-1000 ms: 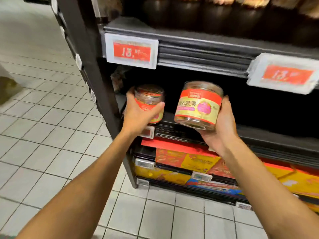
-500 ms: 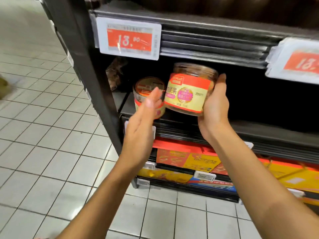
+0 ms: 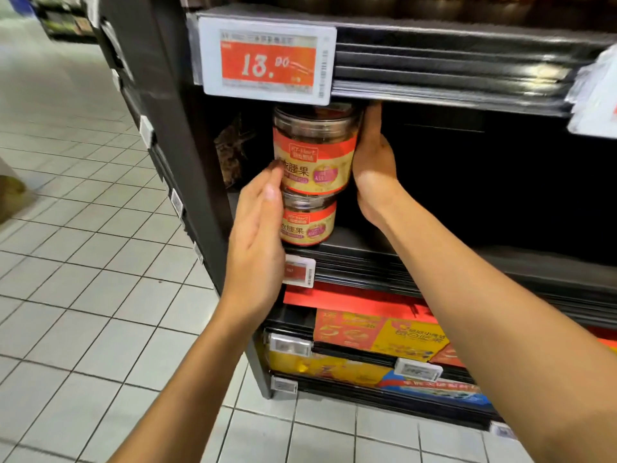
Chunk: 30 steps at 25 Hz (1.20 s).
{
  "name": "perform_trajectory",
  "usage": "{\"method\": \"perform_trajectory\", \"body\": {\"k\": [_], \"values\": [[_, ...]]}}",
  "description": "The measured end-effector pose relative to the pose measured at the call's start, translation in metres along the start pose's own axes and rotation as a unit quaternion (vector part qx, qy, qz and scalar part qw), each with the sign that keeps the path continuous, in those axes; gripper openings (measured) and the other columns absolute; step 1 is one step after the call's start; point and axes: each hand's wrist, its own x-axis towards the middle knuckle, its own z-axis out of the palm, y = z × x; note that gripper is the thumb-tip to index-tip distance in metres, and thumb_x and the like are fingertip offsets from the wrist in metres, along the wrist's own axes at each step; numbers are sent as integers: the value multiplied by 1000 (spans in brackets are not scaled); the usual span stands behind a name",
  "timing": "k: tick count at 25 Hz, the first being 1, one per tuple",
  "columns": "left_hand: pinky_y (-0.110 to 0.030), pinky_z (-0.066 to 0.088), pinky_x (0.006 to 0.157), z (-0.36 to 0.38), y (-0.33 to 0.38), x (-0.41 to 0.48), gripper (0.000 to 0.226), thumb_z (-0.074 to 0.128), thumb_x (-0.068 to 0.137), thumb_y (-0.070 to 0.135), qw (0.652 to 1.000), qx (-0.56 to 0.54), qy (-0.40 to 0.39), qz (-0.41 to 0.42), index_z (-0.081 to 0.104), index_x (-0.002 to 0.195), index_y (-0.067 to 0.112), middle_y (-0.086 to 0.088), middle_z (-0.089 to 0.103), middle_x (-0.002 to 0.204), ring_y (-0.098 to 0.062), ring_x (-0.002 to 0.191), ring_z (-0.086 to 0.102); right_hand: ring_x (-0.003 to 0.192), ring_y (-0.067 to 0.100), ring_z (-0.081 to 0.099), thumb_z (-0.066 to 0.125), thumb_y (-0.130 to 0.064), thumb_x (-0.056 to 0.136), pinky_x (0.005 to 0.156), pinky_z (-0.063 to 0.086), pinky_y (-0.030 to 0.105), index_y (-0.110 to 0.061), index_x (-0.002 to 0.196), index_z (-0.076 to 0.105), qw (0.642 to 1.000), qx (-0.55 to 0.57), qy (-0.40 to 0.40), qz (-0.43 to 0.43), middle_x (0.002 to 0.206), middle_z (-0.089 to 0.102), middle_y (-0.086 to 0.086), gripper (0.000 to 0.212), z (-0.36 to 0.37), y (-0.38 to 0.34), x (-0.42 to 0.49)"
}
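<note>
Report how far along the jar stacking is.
Done: the lower jar stands on the shelf, and the upper jar looks set on its lid. In hand: the right hand holds the upper jar's side while the left hand, fingers straight, touches both jars. Left: let go with both hands.

We see a large white-framed price tag [image 3: 267,61] with a red panel reading 13.00, clipped to the upper edge of a black metal shelf rack [image 3: 450,65]. A smaller red-and-white tag [image 3: 298,274] sits on the edge below. Under it we find red and yellow printed cartons [image 3: 377,335], with pale square floor tiles [image 3: 83,262] to the left.
</note>
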Motion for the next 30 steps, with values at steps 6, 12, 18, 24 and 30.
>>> {"method": "perform_trajectory", "body": {"k": [6, 12, 18, 24, 30], "values": [[-6, 36, 97, -5, -2, 7, 46, 26, 97, 46, 997, -3, 34, -64, 46, 136, 31, 31, 49, 126, 17, 117, 44, 87, 19, 67, 26, -33, 102, 86, 52, 34, -21, 74, 64, 993, 24, 111, -36, 83, 69, 0, 48, -8, 21, -26], [-6, 39, 87, -4, -3, 11, 28, 30, 92, 51, 996, -13, -26, -89, 57, 97, 59, 38, 62, 102, 19, 108, 51, 94, 13, 66, 30, -30, 100, 94, 50, 35, -31, 71, 65, 997, 33, 71, -21, 81, 67, -16, 46, -8, 33, -44], [-23, 22, 116, -6, 14, 1, 44, 28, 102, 36, 989, 97, -29, -106, 29, 145, 28, 15, 32, 150, 6, 136, 27, 115, 9, 49, 24, -39, 100, 98, 34, 26, -34, 122, 56, 997, -34, -75, 14, 122, 56, -9, 39, -16, 30, -50], [-9, 49, 73, -38, 128, -94, 19, 51, 94, 19, 949, 40, 19, -311, 65, 107, 15, 5, 69, 94, -9, 88, 64, 102, 21, 61, 34, -28, 101, 83, 51, 23, -15, 115, 53, 986, -40, -126, 98, 112, 59, -5, 27, -48, -27, -150], [-23, 47, 71, -131, 257, -253, 26, 42, 96, 8, 905, 19, 277, -323, 65, 86, 13, 3, 69, 73, -8, 64, 64, 72, 8, 68, 33, -15, 101, 67, 50, 19, -21, 95, 58, 898, 4, -431, 84, 96, 63, -5, 26, -6, -95, -325]]}}
